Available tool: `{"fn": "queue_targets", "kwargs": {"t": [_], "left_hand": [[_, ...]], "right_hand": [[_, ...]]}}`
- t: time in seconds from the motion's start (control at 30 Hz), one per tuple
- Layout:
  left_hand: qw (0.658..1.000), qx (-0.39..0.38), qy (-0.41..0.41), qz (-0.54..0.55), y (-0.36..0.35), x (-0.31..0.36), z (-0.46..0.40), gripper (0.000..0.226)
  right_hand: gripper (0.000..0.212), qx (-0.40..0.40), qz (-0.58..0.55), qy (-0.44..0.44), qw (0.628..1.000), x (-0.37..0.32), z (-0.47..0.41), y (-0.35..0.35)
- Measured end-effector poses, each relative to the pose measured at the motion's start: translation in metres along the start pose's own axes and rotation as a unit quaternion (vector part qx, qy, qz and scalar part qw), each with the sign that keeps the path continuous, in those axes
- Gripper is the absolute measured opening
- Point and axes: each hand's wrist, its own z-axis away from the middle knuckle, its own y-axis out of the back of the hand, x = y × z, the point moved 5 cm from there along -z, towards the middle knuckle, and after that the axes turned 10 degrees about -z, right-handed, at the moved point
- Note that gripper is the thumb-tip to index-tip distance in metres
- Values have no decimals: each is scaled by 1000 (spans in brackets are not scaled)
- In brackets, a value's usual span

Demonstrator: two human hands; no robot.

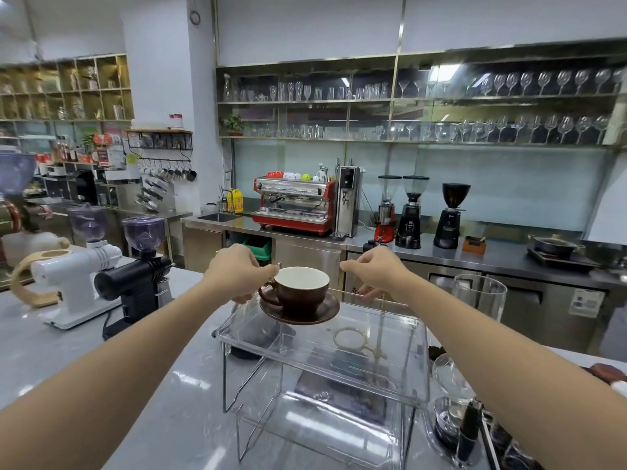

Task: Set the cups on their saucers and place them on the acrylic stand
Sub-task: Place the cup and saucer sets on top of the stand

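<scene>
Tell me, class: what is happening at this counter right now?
A person reaches out with both arms over a grey counter. A brown cup sits upright on its brown saucer, which rests at the far left of the clear acrylic stand. The left hand has its fingers at the cup's handle side. The right hand is at the stand's far edge, apart from the saucer. No other cup is on the stand.

Brown cup (pixel 298 293) with white interior, upright, empty, handle pointing left, seated centrally on matching brown saucer (pixel 325 313), saucer resting level at far left area of top shelf of clear acrylic stand (pixel 390 378), stand standing on grey marbled counter
</scene>
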Motion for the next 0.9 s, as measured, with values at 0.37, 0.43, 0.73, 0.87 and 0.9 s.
{"fn": "queue_targets", "kwargs": {"t": [0.37,0.43,0.73,0.87,0.9], "left_hand": [[947,144,-246,-151,-9,61,82,55],[937,149,-283,-142,-12,71,100,56],[939,91,-328,-45,-51,92,159,60],[936,81,-342,-9,-66,97,183,59],[935,78,-346,-3,-70,97,189,58]], "right_hand": [[48,39,214,208,954,-17,84,35],[53,43,229,230,945,-14,104,40],[50,60,200,237,949,23,176,64],[46,78,179,226,954,45,200,70],[45,84,178,222,955,52,205,71]]}}
